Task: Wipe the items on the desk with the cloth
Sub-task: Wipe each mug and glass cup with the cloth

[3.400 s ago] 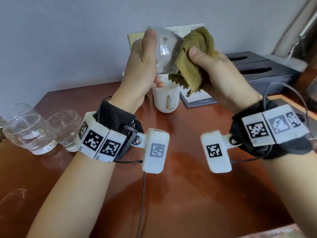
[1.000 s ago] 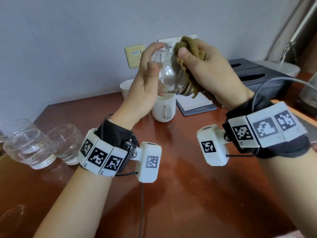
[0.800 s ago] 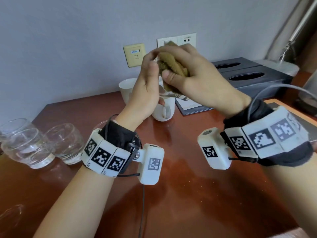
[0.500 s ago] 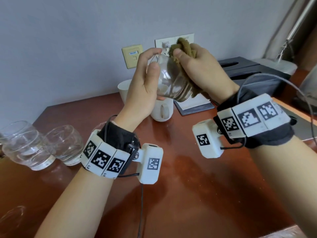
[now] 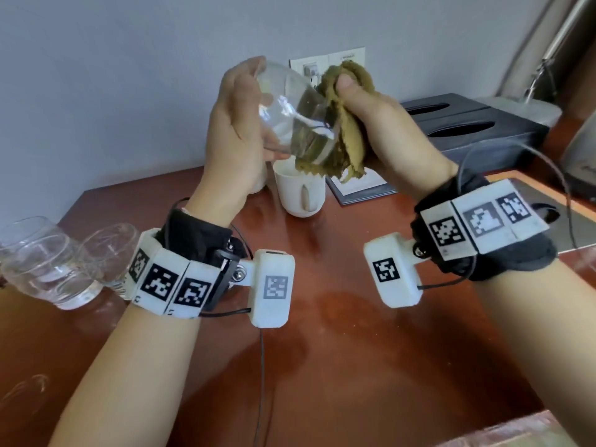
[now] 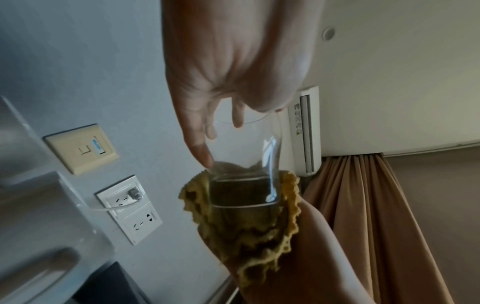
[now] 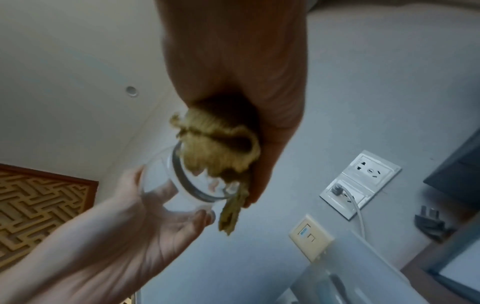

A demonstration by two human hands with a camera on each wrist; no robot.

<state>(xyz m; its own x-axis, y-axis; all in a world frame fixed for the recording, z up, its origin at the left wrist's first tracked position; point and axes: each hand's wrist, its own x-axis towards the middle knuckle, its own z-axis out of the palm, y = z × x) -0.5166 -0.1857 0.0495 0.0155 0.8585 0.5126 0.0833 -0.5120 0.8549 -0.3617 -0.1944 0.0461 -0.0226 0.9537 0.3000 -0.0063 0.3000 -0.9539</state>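
We have the glass up in the air over the desk, tipped on its side, thick base toward our right. Left hand grips it at the rim end, fingers curled round the wall, thumb on the near side. Right hand pinches the cloth between thumb and fingers and presses it against the base; a loose corner hangs down under the glass. In the left wrist view the cloth cups the whole bottom of the glass.

Step in hand, as we judge it: wiping the base and lower wall. To do it well we should keep the left grip firm but off the part being wiped, turn the glass with the left fingers while the right hand holds the cloth steady, and work from base up toward the rim. Glass is slick, so light cloth pressure; too hard a push could slip it out of the left fingers. Keep the hanging corner out of the white mug right below.

Two more glasses stand at the left edge of the desk, touching or nearly so; a dark tissue box sits back right. We can't tell which of these are already wiped.
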